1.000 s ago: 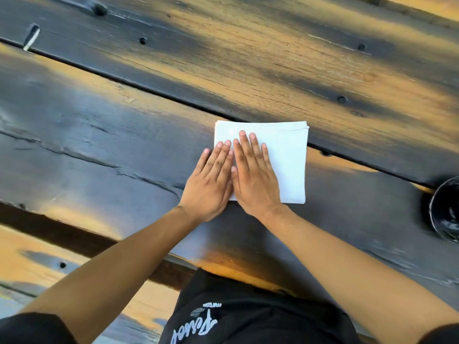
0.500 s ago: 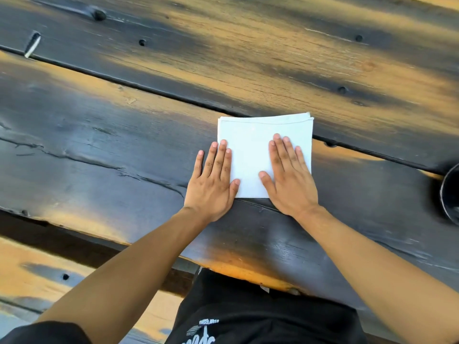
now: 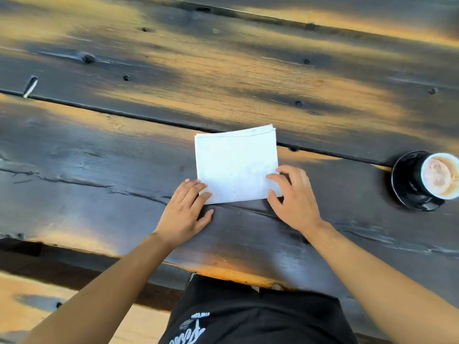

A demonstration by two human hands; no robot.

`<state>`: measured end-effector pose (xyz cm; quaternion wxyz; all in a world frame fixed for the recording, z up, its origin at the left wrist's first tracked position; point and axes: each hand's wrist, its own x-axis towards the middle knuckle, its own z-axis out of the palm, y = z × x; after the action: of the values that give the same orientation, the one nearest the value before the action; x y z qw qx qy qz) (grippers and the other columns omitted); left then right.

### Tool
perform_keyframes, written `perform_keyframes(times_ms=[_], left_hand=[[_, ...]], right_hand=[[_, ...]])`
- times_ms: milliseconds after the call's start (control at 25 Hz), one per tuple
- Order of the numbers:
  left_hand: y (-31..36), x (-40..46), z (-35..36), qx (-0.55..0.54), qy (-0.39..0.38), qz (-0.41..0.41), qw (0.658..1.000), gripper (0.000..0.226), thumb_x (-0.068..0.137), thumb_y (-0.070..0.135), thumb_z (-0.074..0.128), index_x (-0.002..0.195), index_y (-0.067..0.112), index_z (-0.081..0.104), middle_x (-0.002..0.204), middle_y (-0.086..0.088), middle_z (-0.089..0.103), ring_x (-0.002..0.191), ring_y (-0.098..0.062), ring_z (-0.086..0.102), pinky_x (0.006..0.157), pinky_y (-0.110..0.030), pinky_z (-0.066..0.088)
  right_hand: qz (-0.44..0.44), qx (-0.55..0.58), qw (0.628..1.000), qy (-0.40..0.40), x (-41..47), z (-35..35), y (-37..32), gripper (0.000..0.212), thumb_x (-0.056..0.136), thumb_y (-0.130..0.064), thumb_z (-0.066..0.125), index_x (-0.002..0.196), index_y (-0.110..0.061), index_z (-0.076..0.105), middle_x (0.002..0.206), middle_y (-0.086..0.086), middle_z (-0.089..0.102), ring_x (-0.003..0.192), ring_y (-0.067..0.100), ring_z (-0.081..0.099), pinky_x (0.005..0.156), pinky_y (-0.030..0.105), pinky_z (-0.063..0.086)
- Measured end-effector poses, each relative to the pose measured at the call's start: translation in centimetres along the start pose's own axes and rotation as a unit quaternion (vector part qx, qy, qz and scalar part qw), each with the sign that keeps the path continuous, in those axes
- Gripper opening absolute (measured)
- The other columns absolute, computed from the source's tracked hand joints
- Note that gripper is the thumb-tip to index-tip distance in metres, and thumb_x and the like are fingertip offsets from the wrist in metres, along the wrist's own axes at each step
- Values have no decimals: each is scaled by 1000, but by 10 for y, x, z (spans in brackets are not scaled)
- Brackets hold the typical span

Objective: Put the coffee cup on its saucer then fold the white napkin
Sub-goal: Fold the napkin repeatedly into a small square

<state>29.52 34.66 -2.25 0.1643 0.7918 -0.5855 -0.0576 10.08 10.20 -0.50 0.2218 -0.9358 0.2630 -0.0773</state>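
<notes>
Dark wooden plank table (image 3: 104, 155), worn to orange in patches, with folded white napkin (image 3: 236, 167) flat near the front edge. At the far right, coffee cup (image 3: 439, 175) standing on its black saucer (image 3: 403, 180), well apart from napkin. Left hand (image 3: 185, 213) flat with straight fingers touching the near left corner; right hand (image 3: 294, 197) with fingers lightly bent, resting on the near right corner, gripping nothing.
</notes>
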Motion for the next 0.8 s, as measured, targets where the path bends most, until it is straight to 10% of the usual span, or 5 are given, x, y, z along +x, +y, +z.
perform_keyframes(times_ms=[200, 520, 800], left_hand=[[-3, -2, 6, 38, -5, 28, 999, 23, 96, 16, 57, 106, -2, 69, 112, -17, 66, 110, -38, 63, 106, -49, 46], [1, 9, 4, 79, 20, 49, 995, 20, 96, 9, 53, 89, -1, 70, 99, -14, 68, 105, -36, 66, 96, -44, 53], [7, 20, -10, -142, -20, -78, 987, 19, 93, 17, 43, 89, 4, 57, 102, -7, 65, 126, -24, 58, 100, -41, 50]], right_hand=[[-106, -19, 987, -120, -6, -10, 26, 37, 82, -17, 67, 118, -11, 66, 133, 6, 57, 129, 25, 51, 109, 39, 45], [-188, -90, 974, -90, 2, -6, 38, 17, 87, -14, 65, 100, -13, 77, 126, 3, 70, 123, 22, 63, 113, 40, 44], [-109, -4, 985, -130, 7, -13, 25, 27, 90, -18, 40, 95, -9, 64, 124, 6, 70, 130, 21, 57, 121, 32, 29]])
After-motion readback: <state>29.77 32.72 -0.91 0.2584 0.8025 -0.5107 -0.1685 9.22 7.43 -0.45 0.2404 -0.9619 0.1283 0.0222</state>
